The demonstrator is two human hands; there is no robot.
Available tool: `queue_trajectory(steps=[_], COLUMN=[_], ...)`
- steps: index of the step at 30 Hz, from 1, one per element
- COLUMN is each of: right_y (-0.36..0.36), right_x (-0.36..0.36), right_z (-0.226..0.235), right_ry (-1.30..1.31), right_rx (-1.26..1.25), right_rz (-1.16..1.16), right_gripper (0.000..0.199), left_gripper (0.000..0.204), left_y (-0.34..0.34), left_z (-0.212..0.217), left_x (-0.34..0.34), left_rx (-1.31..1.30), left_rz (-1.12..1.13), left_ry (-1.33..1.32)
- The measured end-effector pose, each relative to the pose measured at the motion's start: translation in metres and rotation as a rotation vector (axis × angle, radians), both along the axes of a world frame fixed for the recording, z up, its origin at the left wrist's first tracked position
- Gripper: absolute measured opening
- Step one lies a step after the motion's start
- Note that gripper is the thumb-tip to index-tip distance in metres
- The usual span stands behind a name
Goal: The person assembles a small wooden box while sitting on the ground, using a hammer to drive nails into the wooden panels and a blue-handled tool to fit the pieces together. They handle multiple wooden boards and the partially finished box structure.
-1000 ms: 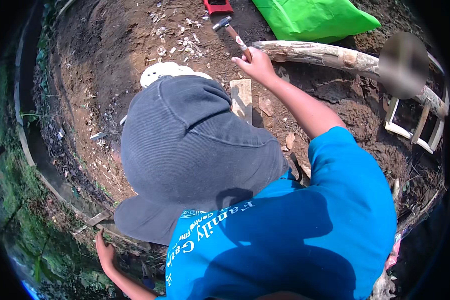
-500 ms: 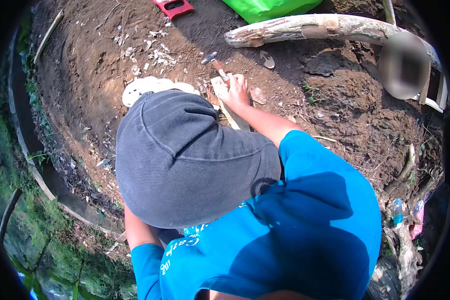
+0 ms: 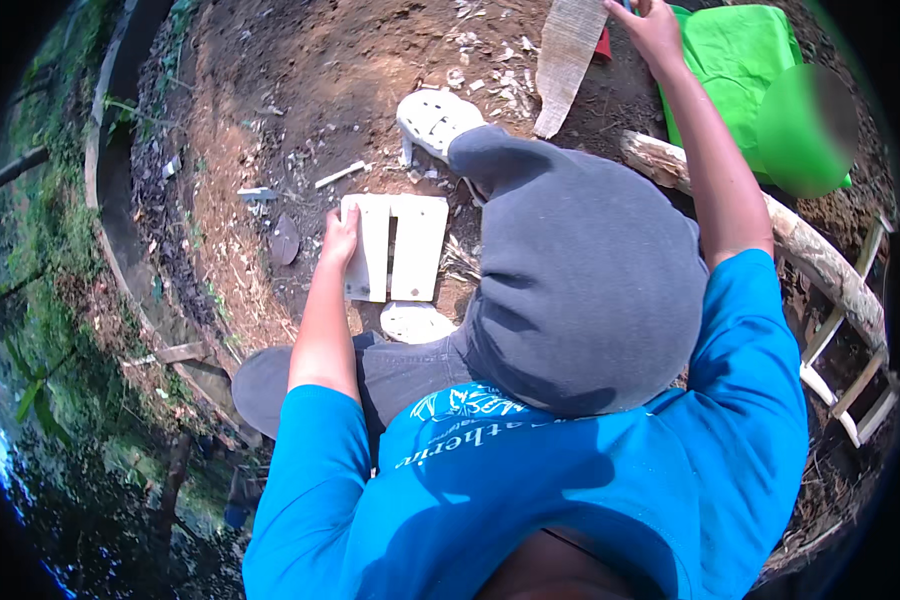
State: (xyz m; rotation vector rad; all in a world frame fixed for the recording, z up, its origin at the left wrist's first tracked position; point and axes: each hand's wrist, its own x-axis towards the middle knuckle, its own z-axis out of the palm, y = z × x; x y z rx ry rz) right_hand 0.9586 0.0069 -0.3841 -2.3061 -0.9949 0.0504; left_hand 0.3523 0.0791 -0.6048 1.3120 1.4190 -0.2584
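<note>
At left of centre, my left hand is closed on the outer edge of two pale wooden boards, set side by side with a narrow gap and small dark holes near their ends. My right hand reaches to the top edge, fingers pinched at the upper right side of a long flat grey tapered piece. I cannot tell whether that piece is wood or a blade. A bit of blue shows at those fingertips; what they hold is unclear. A red object is partly hidden behind the grey piece.
White perforated clogs are on my feet, and my bent grey-trousered leg fills the middle. At right lie a green bag, a bark-patched log and a wooden frame. Wood chips litter the soil.
The view has swung round. My right hand has left the hammer and moved up to the grey piece. My left hand, hidden before, now shows on the boards. The hammer is out of sight.
</note>
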Motion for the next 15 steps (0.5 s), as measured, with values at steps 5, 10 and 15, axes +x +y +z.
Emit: queue_trajectory(steps=[5, 10, 15], right_y=[0.072, 0.123, 0.117], right_x=[-0.056, -0.155, -0.202], right_z=[0.013, 0.026, 0.046], right_ry=[0.226, 0.418, 0.529], right_rx=[0.007, -0.050, -0.069], right_rz=[0.061, 0.200, 0.265], right_gripper=[0.035, 0.040, 0.045], left_gripper=[0.063, 0.057, 0.065], left_y=[0.007, -0.030, -0.110], left_z=[0.078, 0.082, 0.084], left_x=[0.009, 0.028, 0.080], left_rx=[-0.185, -0.483, -0.516], left_rz=[-0.078, -0.195, -0.558], left_ry=[-0.240, -0.399, -0.350])
